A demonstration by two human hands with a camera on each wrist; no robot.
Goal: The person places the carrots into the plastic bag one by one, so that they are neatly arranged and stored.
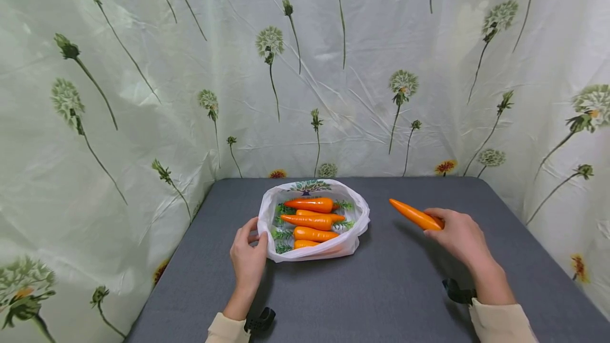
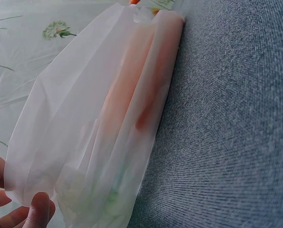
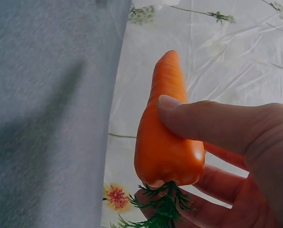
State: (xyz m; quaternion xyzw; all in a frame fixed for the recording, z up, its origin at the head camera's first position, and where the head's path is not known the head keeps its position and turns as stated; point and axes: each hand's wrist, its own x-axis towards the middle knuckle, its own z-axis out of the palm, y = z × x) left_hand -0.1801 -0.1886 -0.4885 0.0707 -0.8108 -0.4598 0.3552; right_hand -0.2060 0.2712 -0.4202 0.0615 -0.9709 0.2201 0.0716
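My right hand (image 1: 456, 233) holds an orange carrot (image 1: 413, 214) above the dark table, its narrow tip toward the bag. In the right wrist view the thumb presses on the carrot (image 3: 167, 142), and green leaves (image 3: 165, 206) hang from its thick end. A white plastic bag (image 1: 350, 245) lies on the table with its mouth spread. Several carrots (image 1: 312, 221) with green tops lie inside it. At the bag's left edge my left hand (image 1: 249, 258) pinches the rim; the left wrist view has the thumb (image 2: 39, 209) against the thin plastic.
The dark grey table (image 1: 371, 300) has its back edge against a pale curtain (image 1: 305, 83) printed with dandelions. The curtain also flanks the table at left and right. A black band (image 1: 458, 291) sits on the right wrist, another band (image 1: 260, 320) on the left.
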